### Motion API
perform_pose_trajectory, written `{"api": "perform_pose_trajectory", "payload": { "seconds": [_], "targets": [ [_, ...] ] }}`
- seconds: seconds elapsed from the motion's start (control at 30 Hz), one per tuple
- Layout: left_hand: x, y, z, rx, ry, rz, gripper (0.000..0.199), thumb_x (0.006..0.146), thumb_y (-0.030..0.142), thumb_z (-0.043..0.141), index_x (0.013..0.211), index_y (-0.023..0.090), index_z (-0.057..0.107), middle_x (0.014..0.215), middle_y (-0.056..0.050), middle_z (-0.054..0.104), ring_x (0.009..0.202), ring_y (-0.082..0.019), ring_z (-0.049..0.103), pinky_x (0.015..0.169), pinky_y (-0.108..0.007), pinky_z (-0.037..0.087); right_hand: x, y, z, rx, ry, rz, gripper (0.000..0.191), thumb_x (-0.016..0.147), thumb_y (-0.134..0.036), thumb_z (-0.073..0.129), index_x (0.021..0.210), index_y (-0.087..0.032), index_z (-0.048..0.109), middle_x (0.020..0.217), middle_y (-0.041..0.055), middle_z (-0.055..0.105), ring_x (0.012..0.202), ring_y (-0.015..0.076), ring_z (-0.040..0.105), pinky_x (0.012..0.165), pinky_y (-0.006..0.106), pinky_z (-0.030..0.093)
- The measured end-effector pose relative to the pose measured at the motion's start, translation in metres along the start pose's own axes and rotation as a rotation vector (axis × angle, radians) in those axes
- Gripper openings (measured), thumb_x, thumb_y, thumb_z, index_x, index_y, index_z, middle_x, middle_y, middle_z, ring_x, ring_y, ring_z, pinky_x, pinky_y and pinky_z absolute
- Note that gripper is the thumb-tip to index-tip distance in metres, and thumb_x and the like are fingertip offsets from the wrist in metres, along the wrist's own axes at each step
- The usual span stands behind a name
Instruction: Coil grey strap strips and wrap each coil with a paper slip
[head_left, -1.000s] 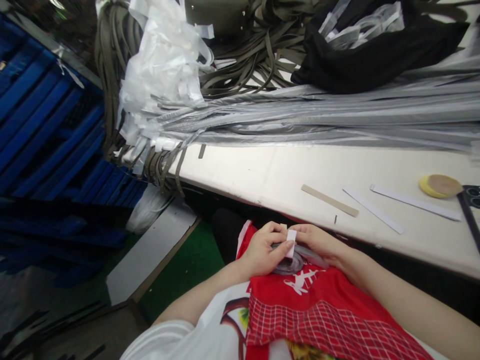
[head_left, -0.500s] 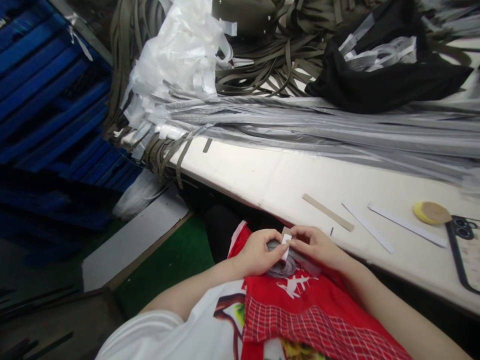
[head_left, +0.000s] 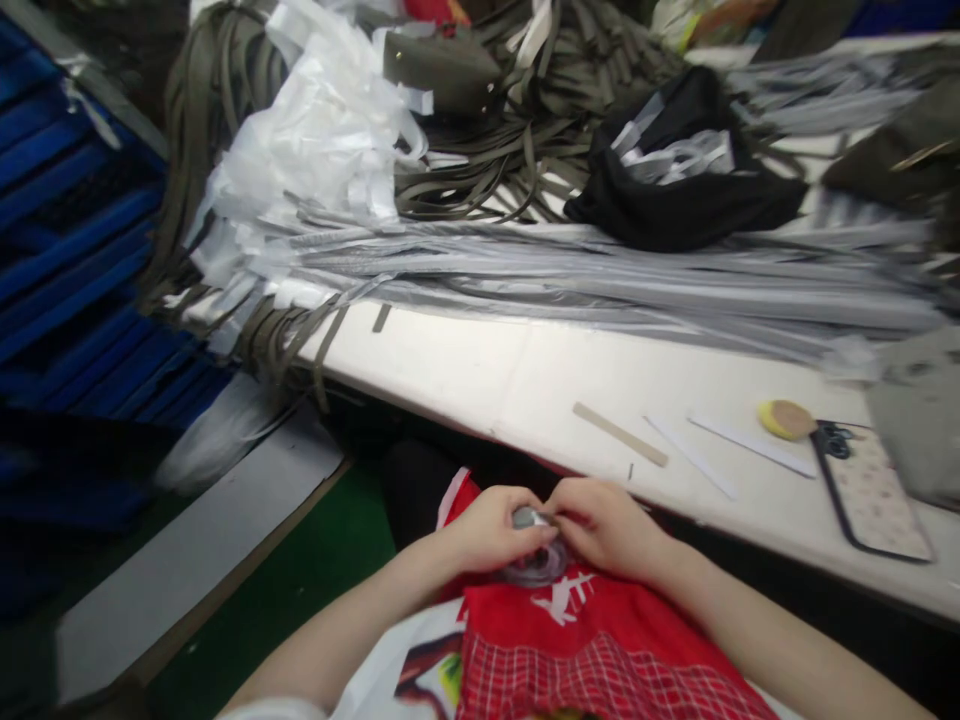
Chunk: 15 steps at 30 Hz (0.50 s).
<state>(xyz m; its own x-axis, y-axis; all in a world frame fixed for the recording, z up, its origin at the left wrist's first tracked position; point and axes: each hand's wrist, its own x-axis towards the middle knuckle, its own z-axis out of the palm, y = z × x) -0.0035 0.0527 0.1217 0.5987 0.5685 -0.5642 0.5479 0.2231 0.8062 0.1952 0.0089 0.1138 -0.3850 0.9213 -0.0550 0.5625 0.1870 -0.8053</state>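
Close to my lap, my left hand (head_left: 496,528) is closed around a coiled grey strip (head_left: 536,568), whose loops show below the fingers. My right hand (head_left: 611,528) meets it, thumb and fingertips pinched together at the strip's upper edge. Both sets of fingertips touch, so the small piece between them is mostly hidden and blurred. A red apron (head_left: 555,610) lies right under the coil. On the white table (head_left: 480,380) beyond my hands are a taupe strip (head_left: 621,434) and two thin white strips, one nearer (head_left: 690,457) and one farther right (head_left: 752,446).
A phone (head_left: 874,490) and a yellow-edged round piece (head_left: 786,419) lie at the right. Long grey strips (head_left: 600,275) run across the table. Behind them are a white plastic heap (head_left: 315,140), a black bag (head_left: 690,205) and dark straps (head_left: 517,150). Blue slats (head_left: 82,250) stand left.
The view has shifted, showing more of the table's right side. My right hand has turned and closed in against the left, and the white piece that showed between the fingertips is now mostly covered.
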Motion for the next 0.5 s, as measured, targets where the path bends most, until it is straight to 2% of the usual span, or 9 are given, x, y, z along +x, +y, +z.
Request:
{"api": "perform_pose_trajectory", "payload": {
  "seconds": [0.07,0.13,0.23,0.33,0.37,0.43,0.5],
  "targets": [
    [0.006,0.0,-0.006,-0.163,-0.052,-0.04,0.032,0.07,0.043,0.071,0.09,0.018,0.068,0.065,-0.001,0.067,0.056,-0.016,0.06,0.056,-0.027,0.047,-0.007,-0.005,-0.003,-0.142,0.0,-0.137,0.022,0.087,-0.016,0.047,0.097,-0.019,0.067,0.092,0.0067,0.071,0.083,0.0184,0.064,0.076,0.031,0.05],
    [0.017,0.003,-0.012,-0.308,-0.021,0.029,0.038,0.064,0.042,0.077,0.094,0.019,0.072,0.083,-0.005,0.072,0.074,-0.021,0.065,0.068,-0.031,0.051,-0.01,-0.006,-0.007,-0.208,0.07,-0.21,0.03,0.086,-0.015,0.047,0.11,-0.019,0.063,0.105,0.0089,0.07,0.093,0.0195,0.065,0.082,0.032,0.052],
    [0.039,0.017,-0.009,-0.462,0.037,0.054,0.039,0.066,0.048,0.077,0.093,0.019,0.074,0.094,-0.008,0.074,0.091,-0.026,0.066,0.082,-0.036,0.051,-0.012,-0.004,-0.018,-0.258,0.227,-0.226,0.037,0.082,-0.013,0.048,0.117,-0.019,0.06,0.114,0.0092,0.069,0.099,0.0199,0.064,0.088,0.032,0.052],
    [0.052,0.035,0.005,-0.447,0.003,0.081,0.04,0.065,0.049,0.08,0.09,0.019,0.073,0.088,-0.007,0.073,0.086,-0.025,0.066,0.08,-0.035,0.051,-0.03,0.003,-0.037,-0.311,0.35,-0.21,0.038,0.083,-0.013,0.05,0.119,-0.019,0.059,0.112,0.0077,0.07,0.102,0.0202,0.064,0.093,0.034,0.052],
    [0.054,0.04,0.01,-0.453,-0.021,0.087,0.043,0.063,0.05,0.081,0.09,0.018,0.072,0.086,-0.008,0.073,0.084,-0.025,0.067,0.079,-0.034,0.051,-0.043,0.009,-0.047,-0.339,0.429,-0.178,0.038,0.084,-0.013,0.051,0.12,-0.02,0.059,0.112,0.0076,0.07,0.104,0.0204,0.063,0.094,0.034,0.051],
    [0.057,0.048,0.017,-0.479,-0.067,0.087,0.049,0.062,0.052,0.082,0.092,0.015,0.07,0.084,-0.01,0.073,0.083,-0.026,0.068,0.078,-0.033,0.05,-0.081,0.031,-0.075,-0.42,0.699,-0.035,0.036,0.086,-0.016,0.053,0.121,-0.021,0.06,0.113,0.0088,0.07,0.106,0.022,0.063,0.096,0.037,0.05],
    [0.058,0.052,0.021,-0.489,-0.093,0.081,0.052,0.063,0.054,0.081,0.094,0.014,0.068,0.083,-0.011,0.073,0.083,-0.027,0.068,0.077,-0.033,0.049,-0.129,0.064,-0.11,-0.503,1.138,0.218,0.026,0.086,-0.023,0.056,0.11,-0.021,0.065,0.109,0.0107,0.071,0.101,0.0245,0.064,0.095,0.042,0.049]
  ]
}}
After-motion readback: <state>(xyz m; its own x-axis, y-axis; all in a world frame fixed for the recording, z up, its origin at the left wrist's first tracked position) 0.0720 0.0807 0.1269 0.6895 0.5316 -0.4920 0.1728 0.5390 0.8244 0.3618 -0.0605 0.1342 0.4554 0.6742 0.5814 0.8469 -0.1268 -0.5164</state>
